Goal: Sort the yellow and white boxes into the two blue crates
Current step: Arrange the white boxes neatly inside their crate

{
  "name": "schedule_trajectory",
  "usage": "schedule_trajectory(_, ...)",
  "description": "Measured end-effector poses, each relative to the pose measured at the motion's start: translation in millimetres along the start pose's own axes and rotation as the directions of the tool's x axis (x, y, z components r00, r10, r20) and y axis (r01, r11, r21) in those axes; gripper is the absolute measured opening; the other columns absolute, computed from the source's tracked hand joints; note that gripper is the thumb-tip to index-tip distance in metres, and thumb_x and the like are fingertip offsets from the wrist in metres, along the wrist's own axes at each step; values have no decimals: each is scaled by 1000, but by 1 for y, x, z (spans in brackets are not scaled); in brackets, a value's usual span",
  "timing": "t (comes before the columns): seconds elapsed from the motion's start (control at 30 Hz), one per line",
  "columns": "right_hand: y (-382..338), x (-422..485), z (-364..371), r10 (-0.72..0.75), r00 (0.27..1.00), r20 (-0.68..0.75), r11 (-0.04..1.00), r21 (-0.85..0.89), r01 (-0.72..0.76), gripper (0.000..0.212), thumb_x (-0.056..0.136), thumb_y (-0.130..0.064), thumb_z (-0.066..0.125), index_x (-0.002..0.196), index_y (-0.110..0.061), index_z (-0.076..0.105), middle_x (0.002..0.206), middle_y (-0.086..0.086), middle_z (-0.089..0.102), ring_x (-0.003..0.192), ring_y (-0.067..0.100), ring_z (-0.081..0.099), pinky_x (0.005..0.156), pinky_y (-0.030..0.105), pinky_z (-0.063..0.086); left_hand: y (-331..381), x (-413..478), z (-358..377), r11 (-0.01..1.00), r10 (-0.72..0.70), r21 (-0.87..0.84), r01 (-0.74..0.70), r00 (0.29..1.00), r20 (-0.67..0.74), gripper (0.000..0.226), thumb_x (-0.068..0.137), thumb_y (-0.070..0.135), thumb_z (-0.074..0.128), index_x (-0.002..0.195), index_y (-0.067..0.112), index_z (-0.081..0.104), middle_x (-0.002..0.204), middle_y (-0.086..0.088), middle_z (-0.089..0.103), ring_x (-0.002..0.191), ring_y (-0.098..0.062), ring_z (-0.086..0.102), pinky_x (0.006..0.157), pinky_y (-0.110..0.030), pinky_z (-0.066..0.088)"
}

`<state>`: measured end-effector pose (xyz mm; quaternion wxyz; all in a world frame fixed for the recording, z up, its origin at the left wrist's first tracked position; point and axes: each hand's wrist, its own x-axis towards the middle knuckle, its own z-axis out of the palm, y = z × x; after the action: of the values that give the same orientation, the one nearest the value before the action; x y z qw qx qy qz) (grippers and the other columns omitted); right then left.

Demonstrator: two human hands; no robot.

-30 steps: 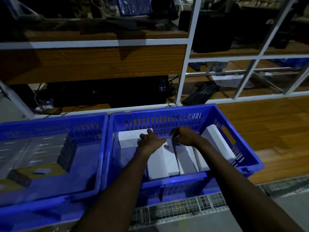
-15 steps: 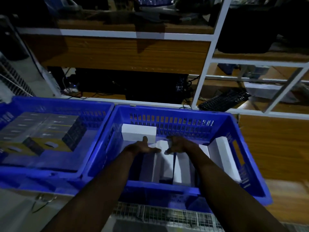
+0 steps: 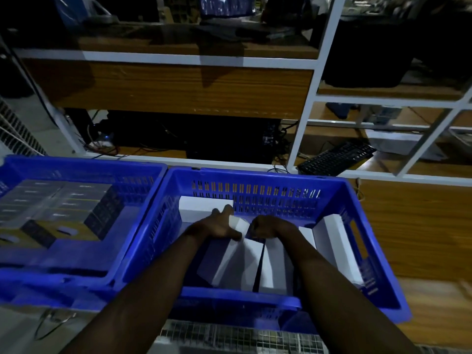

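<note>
Two blue crates stand side by side. The right crate point(image 3: 255, 180) holds several white boxes. Both my hands are inside it. My left hand point(image 3: 217, 226) grips the far end of a tilted white box point(image 3: 237, 264), thumb over its top edge. My right hand point(image 3: 265, 227) is closed on the far end of the neighbouring white box point(image 3: 274, 267). Another white box point(image 3: 201, 206) lies along the back wall, and one point(image 3: 337, 251) leans on the right wall. The left crate point(image 3: 84, 167) holds several yellow boxes point(image 3: 48, 208) with dark sides, packed at its far left.
A white-framed shelf unit with wooden panels point(image 3: 178, 88) rises right behind the crates. A black keyboard point(image 3: 337, 158) lies on the lower shelf at the right, cables beside it. Wire mesh point(image 3: 229, 335) runs under the crates' near edge. Wooden surface point(image 3: 413, 226) lies to the right.
The camera view shifted so the crates sit further right and lower. Both hands closed on the far ends of two middle white boxes, and the left one now stands tilted.
</note>
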<state>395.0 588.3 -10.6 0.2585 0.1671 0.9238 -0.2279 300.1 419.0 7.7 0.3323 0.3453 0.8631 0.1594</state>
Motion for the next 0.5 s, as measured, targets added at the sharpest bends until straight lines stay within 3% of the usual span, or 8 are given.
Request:
schedule_trajectory(0.1, -12, -23, -20, 25, 974, -224, 954, 296, 44, 30, 98, -21, 46, 93, -1, 67, 102, 19, 68, 92, 30, 62, 83, 37, 47, 6, -4, -1, 995, 99, -10, -102, 981, -165, 100, 67, 50, 76, 145, 33, 17, 143, -12, 36, 125, -36, 46, 96, -43, 43)
schedule_trajectory(0.17, -20, -43, -31, 66, 970, -233, 785, 612, 94, 34, 101, -26, 38, 91, -6, 64, 90, 14, 67, 82, 29, 63, 75, 35, 49, 9, -6, -3, 986, 159, -5, -166, 951, -264, 106, 66, 49, 77, 148, 31, 12, 150, -9, 35, 130, -33, 43, 104, -46, 38)
schedule_trajectory(0.23, -24, -59, -37, 35, 989, -145, 581, 808, 98, 31, 100, -37, 40, 97, -15, 61, 92, 10, 69, 80, 31, 68, 70, 37, 55, 13, -9, -4, 979, 197, 21, -200, 932, -304, 107, 69, 49, 78, 150, 24, 12, 150, -10, 38, 130, -33, 44, 105, -47, 36)
schedule_trajectory(0.37, -23, -64, -41, -119, 987, -104, 569, 808, 154, 28, 91, -33, 63, 114, -18, 60, 110, 10, 67, 94, 37, 70, 81, 49, 59, 16, -14, -4, 953, 259, -52, -300, 889, -378, 104, 69, 47, 81, 147, 25, 16, 142, -8, 47, 123, -30, 49, 97, -42, 43)
schedule_trajectory(0.5, -27, -59, -44, -138, 980, -145, 545, 815, 197, 28, 90, -17, 61, 115, -4, 59, 104, 19, 66, 86, 35, 69, 77, 50, 59, 16, -11, -6, 927, 288, -98, -363, 852, -437, 97, 64, 56, 80, 139, 31, 24, 129, -2, 52, 114, -22, 53, 88, -39, 50)
